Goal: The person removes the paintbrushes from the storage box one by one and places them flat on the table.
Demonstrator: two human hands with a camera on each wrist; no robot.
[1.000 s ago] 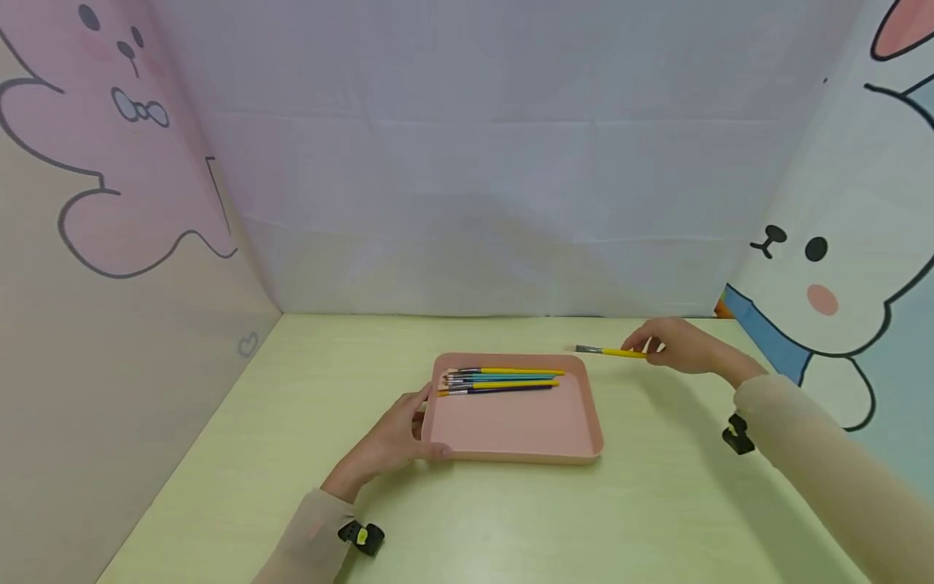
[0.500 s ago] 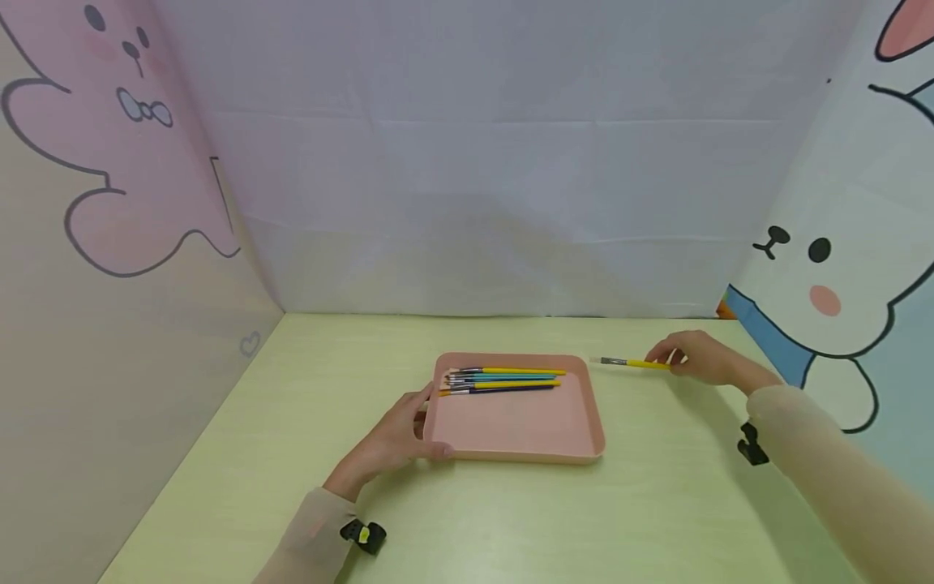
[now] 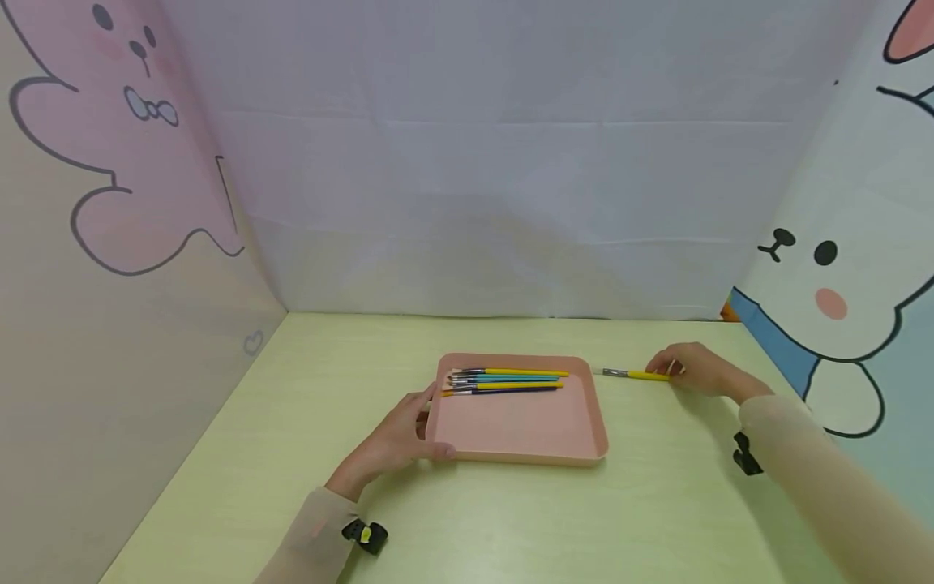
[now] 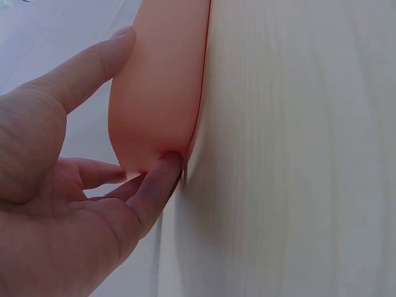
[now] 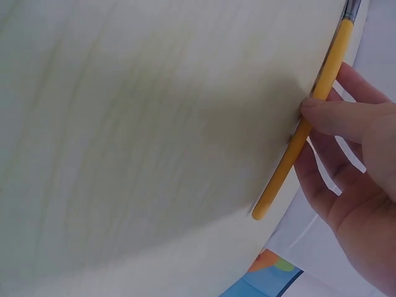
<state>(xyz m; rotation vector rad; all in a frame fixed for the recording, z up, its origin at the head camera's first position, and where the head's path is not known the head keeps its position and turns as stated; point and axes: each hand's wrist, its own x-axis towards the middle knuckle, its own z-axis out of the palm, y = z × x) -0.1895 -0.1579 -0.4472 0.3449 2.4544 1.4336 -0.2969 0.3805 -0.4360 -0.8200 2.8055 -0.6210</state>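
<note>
A pink tray [image 3: 503, 426] lies on the table, and several paintbrushes [image 3: 507, 381] with yellow, teal and dark handles rest side by side in its back half. My left hand [image 3: 394, 438] grips the tray's left end; in the left wrist view the thumb is on one edge and the fingers [image 4: 164, 179] are round the corner. Right of the tray, my right hand [image 3: 696, 369] pinches a yellow paintbrush [image 3: 645, 375] by its handle, bristles pointing left. The right wrist view has this handle [image 5: 281, 170] between thumb and fingers, close over the tabletop.
A pale wood-grain table [image 3: 511, 527] carries everything. White cloth [image 3: 496, 178] hangs along its back edge. Cartoon-printed panels stand at the left [image 3: 168, 203] and right [image 3: 839, 324], the right one near my right arm.
My right hand has carried the yellow paintbrush rightward and nearer to me, down close to the table. My left hand has kept its hold on the tray.
</note>
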